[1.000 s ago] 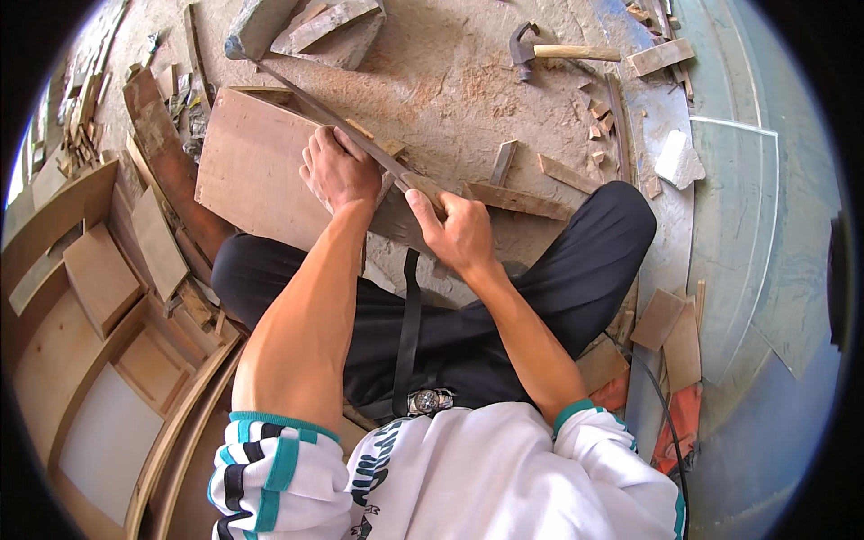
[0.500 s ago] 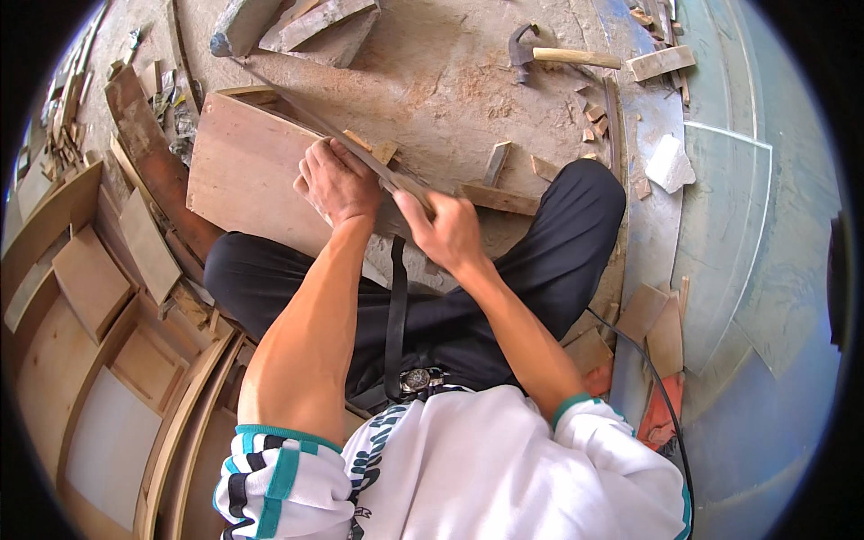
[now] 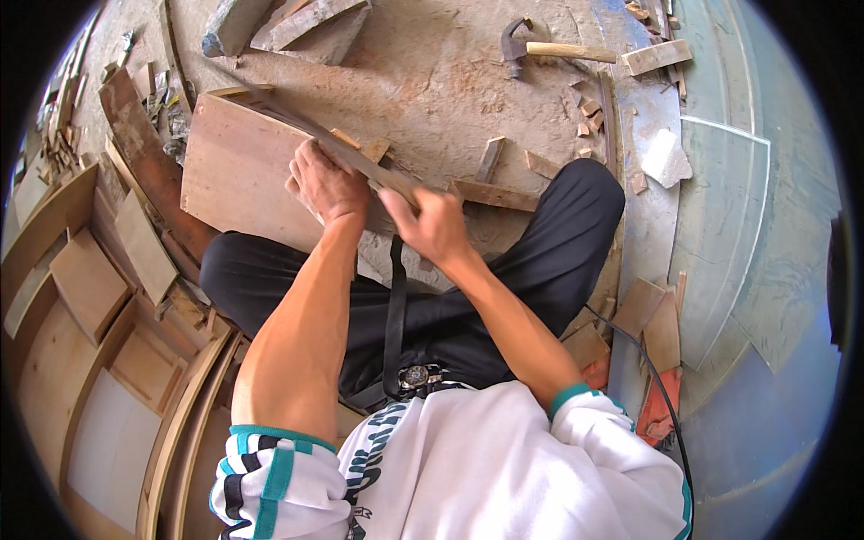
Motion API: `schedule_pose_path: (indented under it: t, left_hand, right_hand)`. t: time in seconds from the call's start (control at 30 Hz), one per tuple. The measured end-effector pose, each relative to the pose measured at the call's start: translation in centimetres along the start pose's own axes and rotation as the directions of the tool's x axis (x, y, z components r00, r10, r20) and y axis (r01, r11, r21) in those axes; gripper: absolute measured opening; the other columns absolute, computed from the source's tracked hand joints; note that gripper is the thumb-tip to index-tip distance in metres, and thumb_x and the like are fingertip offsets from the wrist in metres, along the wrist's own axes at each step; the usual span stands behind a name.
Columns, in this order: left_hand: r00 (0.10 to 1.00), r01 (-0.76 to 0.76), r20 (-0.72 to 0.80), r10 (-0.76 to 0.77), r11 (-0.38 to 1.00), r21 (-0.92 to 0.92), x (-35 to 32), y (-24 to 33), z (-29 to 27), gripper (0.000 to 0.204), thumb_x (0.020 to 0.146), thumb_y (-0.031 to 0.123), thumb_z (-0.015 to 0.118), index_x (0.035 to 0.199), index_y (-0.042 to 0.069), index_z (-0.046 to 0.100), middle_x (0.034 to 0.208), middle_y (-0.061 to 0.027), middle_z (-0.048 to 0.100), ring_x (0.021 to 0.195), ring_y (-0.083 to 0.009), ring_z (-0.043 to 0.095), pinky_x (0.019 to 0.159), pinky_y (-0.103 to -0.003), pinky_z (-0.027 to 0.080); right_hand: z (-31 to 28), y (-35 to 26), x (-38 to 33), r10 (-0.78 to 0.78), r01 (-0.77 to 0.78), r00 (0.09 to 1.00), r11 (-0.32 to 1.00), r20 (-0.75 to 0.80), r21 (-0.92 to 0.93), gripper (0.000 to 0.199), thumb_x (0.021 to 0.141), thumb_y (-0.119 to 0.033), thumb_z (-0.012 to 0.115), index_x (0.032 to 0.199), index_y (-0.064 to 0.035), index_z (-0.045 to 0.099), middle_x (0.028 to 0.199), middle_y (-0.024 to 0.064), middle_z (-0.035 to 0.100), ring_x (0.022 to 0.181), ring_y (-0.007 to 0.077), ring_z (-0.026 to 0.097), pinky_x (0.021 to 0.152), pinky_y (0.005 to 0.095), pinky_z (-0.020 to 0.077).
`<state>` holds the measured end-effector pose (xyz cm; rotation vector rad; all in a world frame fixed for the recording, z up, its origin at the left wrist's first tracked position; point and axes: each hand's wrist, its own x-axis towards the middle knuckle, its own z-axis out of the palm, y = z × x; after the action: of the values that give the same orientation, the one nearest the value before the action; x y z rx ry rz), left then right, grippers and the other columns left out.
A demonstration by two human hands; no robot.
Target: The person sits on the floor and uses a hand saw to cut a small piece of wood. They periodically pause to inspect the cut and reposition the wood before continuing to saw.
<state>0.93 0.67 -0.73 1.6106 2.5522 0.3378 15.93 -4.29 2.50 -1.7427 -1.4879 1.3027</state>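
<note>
Dusty floor point(image 3: 441, 90); right hand point(image 3: 434, 225) clenched round long strip point(image 3: 358, 162); left hand point(image 3: 331, 185) on wooden board point(image 3: 241, 169), grip unclear.

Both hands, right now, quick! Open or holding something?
Left hand: curled at the wooden panel; whether it grips can't be told.
Right hand: closed, holding the long thin tool.

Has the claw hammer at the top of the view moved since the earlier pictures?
No. Judged against the wooden block beside it, the hammer keeps its place, the end of its handle still pointing towards that block.
</note>
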Motion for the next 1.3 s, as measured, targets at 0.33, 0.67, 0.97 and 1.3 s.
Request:
schedule_pose_path:
  t: [0.33,0.67,0.97,1.3]
  left_hand:
    - [0.999,0.039,0.034,-0.038,0.998,-0.048,-0.1,0.1,-0.3,0.026,0.104,0.029,0.044,0.104,0.007,0.057,0.104,-0.0114,0.061,0.108,-0.0328,0.054,0.096,-0.046,0.035]
    - [0.999,-0.023,-0.024,0.022,0.999,-0.045,-0.1,-0.2,0.0,0.024,0.104,0.027,0.043,0.102,0.007,0.057,0.100,-0.0107,0.059,0.103,-0.0322,0.054,0.093,-0.045,0.036]
    - [0.997,0.061,0.051,-0.058,0.997,-0.045,0.3,0.8,-1.1,0.032,0.105,0.032,0.040,0.103,0.006,0.058,0.106,-0.0119,0.062,0.108,-0.0334,0.055,0.095,-0.047,0.035]
    - [1.000,0.021,-0.003,-0.022,0.998,-0.052,0.1,0.8,-0.9,0.025,0.103,0.028,0.046,0.104,0.006,0.059,0.103,-0.0105,0.061,0.106,-0.0320,0.055,0.094,-0.046,0.035]
  right_hand:
    - [-0.6,-1.0,0.8,-0.022,0.023,0.999,1.000,0.032,-0.015,0.042,0.094,-0.042,0.068,0.091,-0.0003,0.076,0.071,0.0235,0.068,0.065,0.0387,0.070,0.058,0.0446,0.0534]
    - [-0.9,-2.3,2.0,0.090,-0.077,0.989,0.991,0.121,-0.108,0.041,0.094,-0.042,0.068,0.091,-0.0023,0.076,0.070,0.0221,0.068,0.066,0.0392,0.069,0.060,0.0459,0.0539]
    - [-2.7,0.8,-2.4,0.204,-0.174,0.973,0.957,-0.111,0.232,0.060,0.100,-0.049,0.059,0.066,0.0004,0.061,0.053,0.0151,0.057,0.049,0.0283,0.061,0.051,0.0408,0.0462]
    - [0.1,0.7,1.6,0.032,-0.030,0.998,0.998,-0.046,0.053,0.068,0.092,-0.061,0.064,0.058,-0.0024,0.055,0.048,0.0175,0.051,0.043,0.0323,0.053,0.045,0.0433,0.0423]
